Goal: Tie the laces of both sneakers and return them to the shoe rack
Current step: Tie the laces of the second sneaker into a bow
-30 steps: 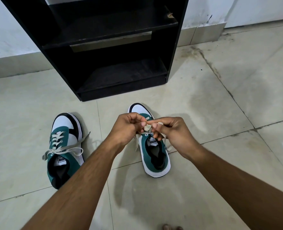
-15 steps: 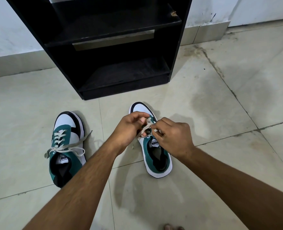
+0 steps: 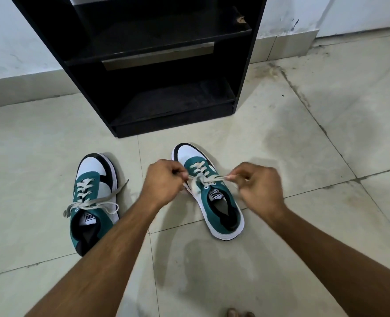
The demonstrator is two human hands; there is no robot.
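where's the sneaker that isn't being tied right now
In the head view, the other sneaker sits on the floor tiles at the left, beside the left forearm, in front of the black shoe rack.

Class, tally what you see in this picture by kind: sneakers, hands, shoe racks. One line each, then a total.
Sneakers: 2, left sneaker and right sneaker
Hands: 2, left hand and right hand
Shoe rack: 1
Total: 5

Indoor light even, moderately bright, soft. Floor tiles (image 3: 281, 138) carry dull sheen, faint glare at right edge of frame. Diffuse shadows under forearms, lower centre. Shoe rack (image 3: 157, 65) interior dark, detail lost. Right hand (image 3: 255, 186) and left hand (image 3: 164, 181) slightly motion-blurred. Wide-angle bending of wall and grout lines toward frame edges.
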